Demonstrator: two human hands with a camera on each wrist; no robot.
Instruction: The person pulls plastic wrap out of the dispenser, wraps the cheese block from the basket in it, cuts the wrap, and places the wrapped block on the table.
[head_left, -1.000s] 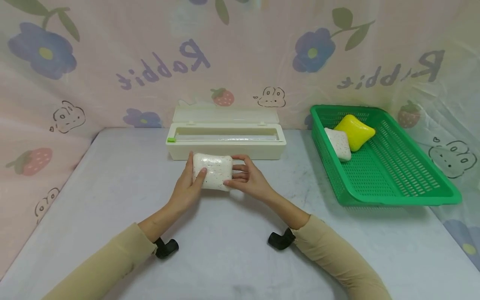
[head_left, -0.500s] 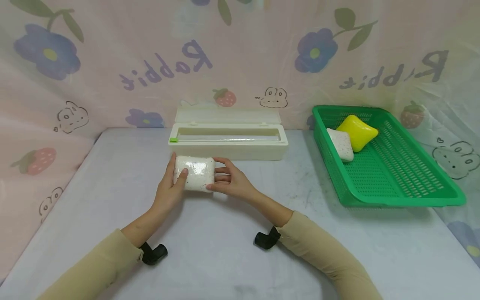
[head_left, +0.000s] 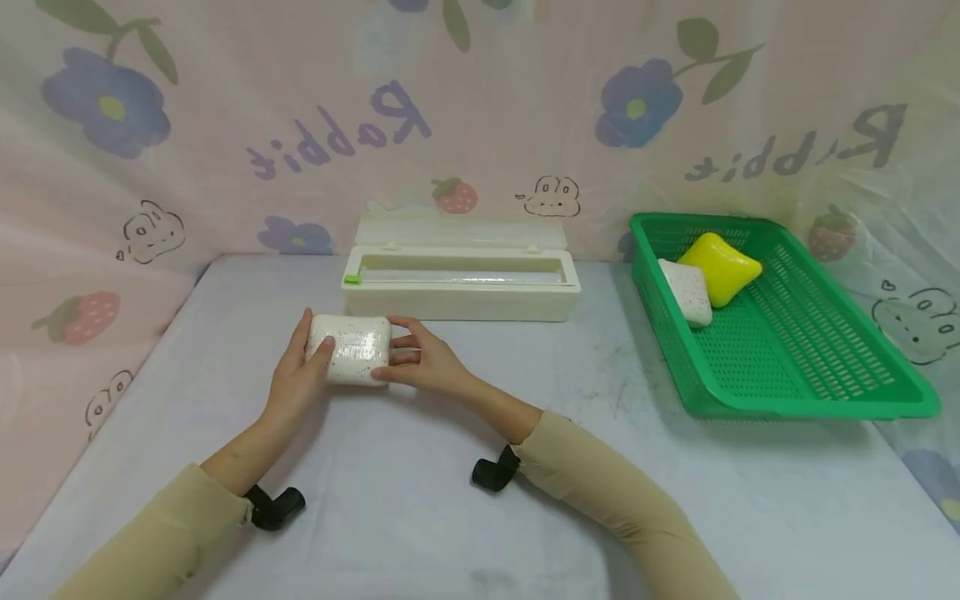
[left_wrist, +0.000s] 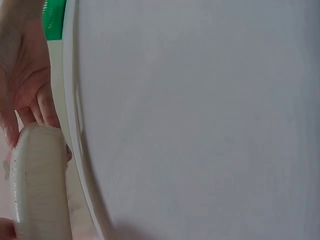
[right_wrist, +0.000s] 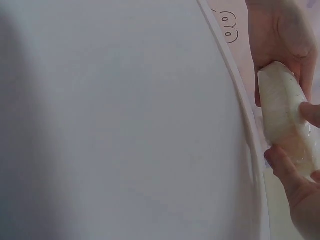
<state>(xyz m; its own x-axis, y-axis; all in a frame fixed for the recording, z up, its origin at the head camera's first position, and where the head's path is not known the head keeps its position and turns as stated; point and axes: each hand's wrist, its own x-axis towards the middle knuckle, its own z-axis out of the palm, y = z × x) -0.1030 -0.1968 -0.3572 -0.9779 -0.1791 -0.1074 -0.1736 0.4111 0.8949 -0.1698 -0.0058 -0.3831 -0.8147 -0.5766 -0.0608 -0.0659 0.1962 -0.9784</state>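
The left hand (head_left: 292, 377) grips the block (head_left: 354, 352) from its left side, left of centre in the head view. Its fingers point up the frame along the left edge, and its thumb lies across the speckled white face. The right hand (head_left: 433, 365) pinches the same block at its right side: the index finger reaches the upper right corner, the thumb presses at the lower right corner, and the other fingers bend in between. Whether the block touches the table (head_left: 420, 508) is hard to tell.

The left forearm slants up from the lower left, the right one from the lower right at a flatter angle near the wrist. Both wear beige sleeves (head_left: 607, 479), with black fittings (head_left: 277, 508) at the cuffs. In the left wrist view the block stands on edge at the lower left; in the right wrist view it leans at the right edge between the hands.

Above and right of the hands, near the middle of the frame, sits a cream box (head_left: 465, 305), its clear lid (head_left: 461, 231) raised and a roll (head_left: 465, 277) inside. A green tab (head_left: 352, 280) marks its left end. At the right of the frame, a green basket (head_left: 810, 409) holds a yellow block (head_left: 722, 268) just beside a smaller-looking white one (head_left: 687, 293). A printed curtain (head_left: 510, 92) fills the background.
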